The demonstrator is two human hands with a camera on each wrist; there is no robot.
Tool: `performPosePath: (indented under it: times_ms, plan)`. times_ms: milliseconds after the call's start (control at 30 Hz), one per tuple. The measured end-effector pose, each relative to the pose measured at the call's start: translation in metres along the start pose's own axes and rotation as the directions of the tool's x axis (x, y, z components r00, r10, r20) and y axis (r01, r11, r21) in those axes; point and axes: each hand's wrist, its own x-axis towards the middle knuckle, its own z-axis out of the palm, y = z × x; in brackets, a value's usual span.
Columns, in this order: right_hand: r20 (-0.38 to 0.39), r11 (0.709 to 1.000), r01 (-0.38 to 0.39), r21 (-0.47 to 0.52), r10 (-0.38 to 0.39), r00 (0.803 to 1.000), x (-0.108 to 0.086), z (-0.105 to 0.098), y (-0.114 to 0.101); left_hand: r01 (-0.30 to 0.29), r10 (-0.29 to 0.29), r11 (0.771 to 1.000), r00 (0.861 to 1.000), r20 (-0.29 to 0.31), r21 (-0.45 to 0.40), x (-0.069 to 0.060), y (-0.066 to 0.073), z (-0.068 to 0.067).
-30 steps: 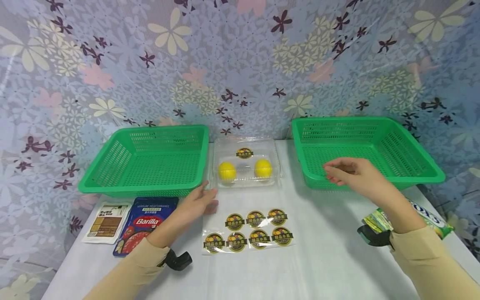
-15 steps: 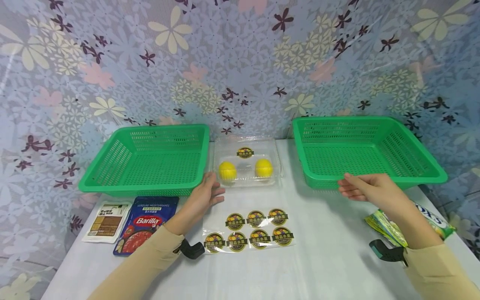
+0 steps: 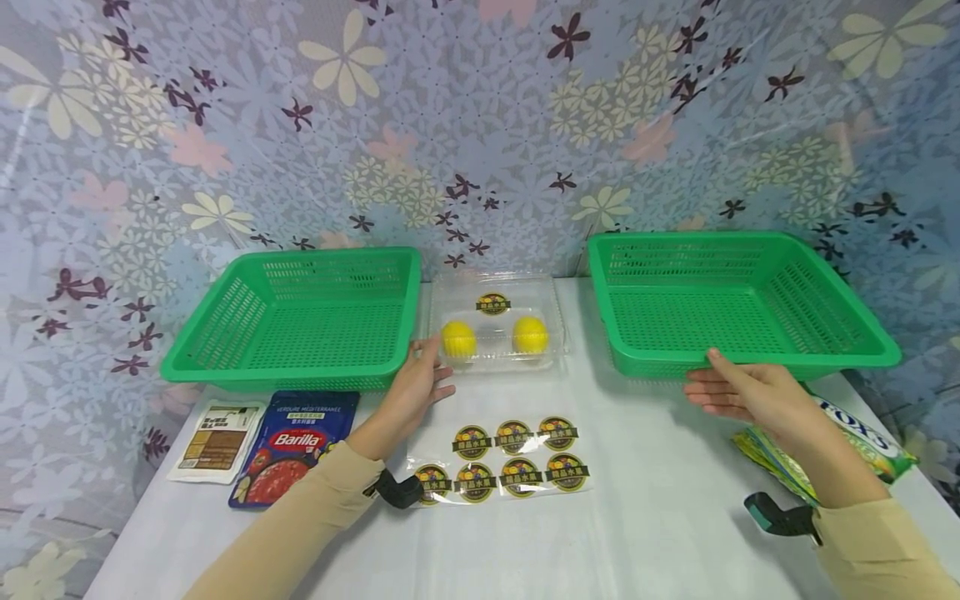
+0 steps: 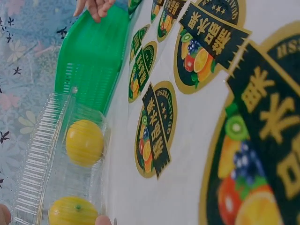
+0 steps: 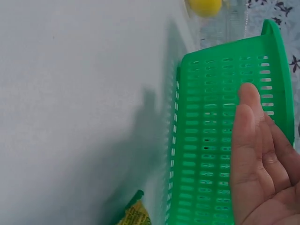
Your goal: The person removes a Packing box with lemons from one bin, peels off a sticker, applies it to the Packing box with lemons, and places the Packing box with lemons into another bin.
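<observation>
A clear plastic clamshell box holds two yellow lemon-like fruits and bears a round fruit label. My left hand, fingers spread, is by the box's left side and the left green basket's front corner. In the left wrist view only fingertips show, near the lower fruit; contact is unclear. My right hand holds nothing, its fingers extended before the front wall of the right green basket. Below the box lies a sheet of several round fruit labels.
A blue Barilla pouch and a white-and-brown packet lie on the left of the white-covered table. A green-and-yellow snack bag is partly under the right forearm. A floral cloth hangs behind.
My right hand has moved right and toward me, away from the right basket's rim, its fingers straightening. My left hand has shifted slightly right and forward, toward the clamshell box.
</observation>
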Motion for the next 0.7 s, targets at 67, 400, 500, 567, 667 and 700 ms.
performPosePath:
  times_ms: [67,400,500,567,667,700]
  plan:
    - [0.005,0.999,-0.005,0.035,0.005,1.000,0.001,-0.002,0.003,0.002,-0.002,1.000,1.000,-0.013,-0.001,0.001,0.000,0.002]
    - [0.045,0.966,-0.024,0.258,0.013,0.999,0.004,-0.009,0.012,0.027,-0.027,1.000,0.999,-0.026,-0.005,0.001,0.005,0.009]
    - [0.055,0.949,-0.011,0.314,-0.006,0.998,0.004,-0.010,0.014,0.020,-0.020,1.000,0.999,-0.031,0.000,0.001,0.006,0.010]
    - [0.060,0.940,0.001,0.340,-0.023,0.998,0.004,-0.009,0.014,0.014,-0.014,1.000,0.999,-0.037,0.001,0.001,0.006,0.011]
    - [0.065,0.929,0.018,0.369,-0.045,0.997,0.004,-0.009,0.015,0.010,-0.010,1.000,0.998,-0.056,-0.004,0.001,0.008,0.013]
    - [0.066,0.928,0.022,0.373,-0.050,0.997,0.004,-0.009,0.015,0.008,-0.008,1.000,0.998,-0.062,-0.004,0.001,0.008,0.013]
